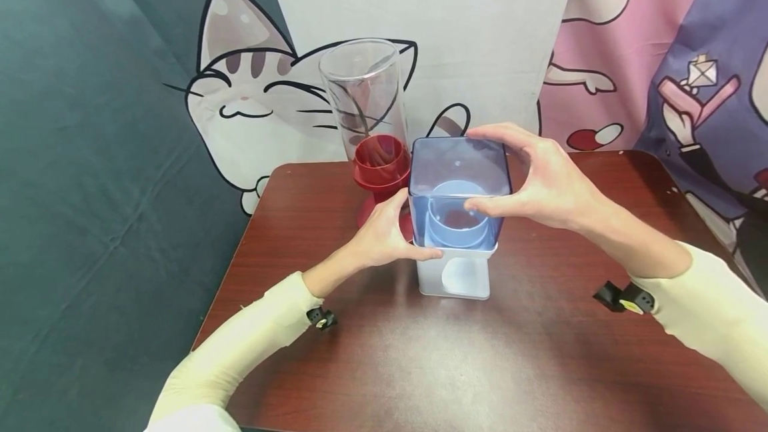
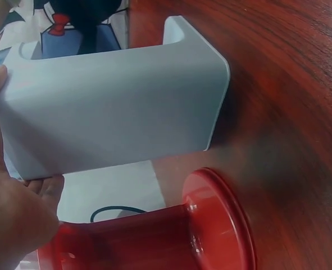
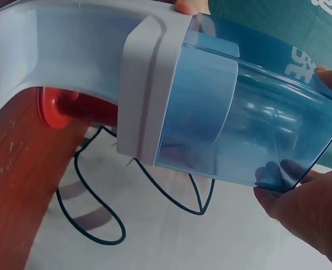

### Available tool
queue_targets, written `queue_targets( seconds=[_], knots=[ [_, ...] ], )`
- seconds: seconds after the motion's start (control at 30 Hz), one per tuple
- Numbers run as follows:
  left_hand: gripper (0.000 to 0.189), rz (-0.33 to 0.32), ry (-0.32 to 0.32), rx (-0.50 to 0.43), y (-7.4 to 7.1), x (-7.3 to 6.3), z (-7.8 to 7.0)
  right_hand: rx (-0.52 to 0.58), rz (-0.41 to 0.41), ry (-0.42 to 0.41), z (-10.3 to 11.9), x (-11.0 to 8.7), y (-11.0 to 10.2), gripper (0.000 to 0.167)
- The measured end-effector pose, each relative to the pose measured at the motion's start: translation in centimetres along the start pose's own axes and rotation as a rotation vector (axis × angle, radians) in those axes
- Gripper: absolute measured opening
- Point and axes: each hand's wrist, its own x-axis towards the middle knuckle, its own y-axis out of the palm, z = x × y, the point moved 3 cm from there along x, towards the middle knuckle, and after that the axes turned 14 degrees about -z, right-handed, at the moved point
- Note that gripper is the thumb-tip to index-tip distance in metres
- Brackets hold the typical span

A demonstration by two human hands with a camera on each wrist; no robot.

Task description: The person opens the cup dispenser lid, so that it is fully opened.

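Observation:
A white dispenser base point(image 1: 431, 279) stands upright on the table in the head view, with a see-through blue square container point(image 1: 459, 162) on top of it. My left hand point(image 1: 381, 235) grips the upper end of the base from the left side; its thumb lies at the rim in front. From the right, my right hand point(image 1: 549, 182) holds the container near its upper end, thumb in front and fingers behind. In the right wrist view the container point(image 3: 255, 124) meets the white rim point(image 3: 149, 90), and a pale blue ring point(image 3: 202, 95) shows inside it.
Just behind and left of the base stands a red stand point(image 1: 381, 169) carrying a tall clear cylinder point(image 1: 366, 89). The brown table point(image 1: 468, 365) reaches back to a cartoon-printed cloth point(image 1: 480, 32). A dark green cloth point(image 1: 108, 219) hangs along the left side.

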Motion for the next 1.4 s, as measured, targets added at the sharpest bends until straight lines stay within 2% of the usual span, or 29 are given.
queue_targets(
  seconds=[0.17, 0.3, 0.63, 0.93, 1.13, 1.3, 1.4],
  knots=[
    [0.094, 0.011, -0.030, 0.004, -0.1, 0.0, -0.1, -0.008, -0.007, -0.031, 0.1, 0.1, 0.0, 0.086],
    [0.095, 0.009, -0.019, -0.019, 0.0, 0.0, 0.1, -0.005, -0.008, -0.029, 0.1, 0.2, 0.1, 0.085],
    [0.093, -0.030, 0.044, -0.029, 0.4, -0.1, 0.2, 0.017, 0.011, 0.049, -0.1, 0.7, -0.4, 0.084],
    [0.093, -0.034, 0.031, -0.065, 0.5, -0.1, 0.2, 0.074, 0.034, 0.100, -0.6, 1.1, -0.4, 0.082],
    [0.091, -0.022, 0.000, -0.076, 0.7, -0.2, 0.2, 0.049, 0.010, 0.044, -0.4, 0.5, -0.5, 0.084],
    [0.094, -0.020, -0.005, -0.061, 0.7, -0.2, 0.2, 0.027, -0.018, -0.079, 0.4, 0.2, -0.6, 0.089],
    [0.095, -0.027, 0.005, -0.054, 0.6, -0.2, 0.1, 0.057, -0.025, -0.128, 0.9, 0.4, -0.6, 0.091]
  ],
)
